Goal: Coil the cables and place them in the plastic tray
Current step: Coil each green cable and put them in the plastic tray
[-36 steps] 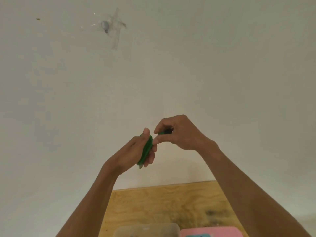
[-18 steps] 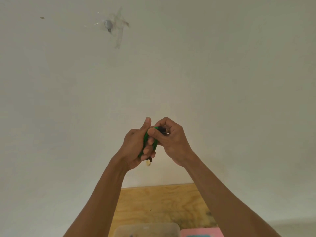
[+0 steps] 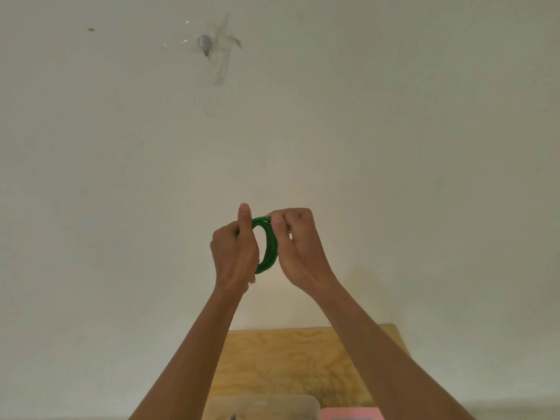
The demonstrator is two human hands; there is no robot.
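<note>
A green cable (image 3: 269, 245) is wound into a small upright coil, held up in front of the white wall. My left hand (image 3: 235, 253) grips the coil's left side, thumb pointing up. My right hand (image 3: 298, 247) pinches the coil's top between thumb and fingers and cups its right side. A small cable end sticks out below my left hand. The rim of a translucent plastic tray (image 3: 260, 400) shows at the bottom edge, below my arms; its inside is mostly cut off.
A plywood table top (image 3: 291, 356) lies below my hands against the white wall. A pink object (image 3: 348, 413) sits right of the tray at the frame's bottom edge. A taped hook (image 3: 206, 43) is on the wall, high up.
My hands have drawn slightly apart and the coil now shows as an open ring. My right hand has shifted from the coil's front to its top and right side.
</note>
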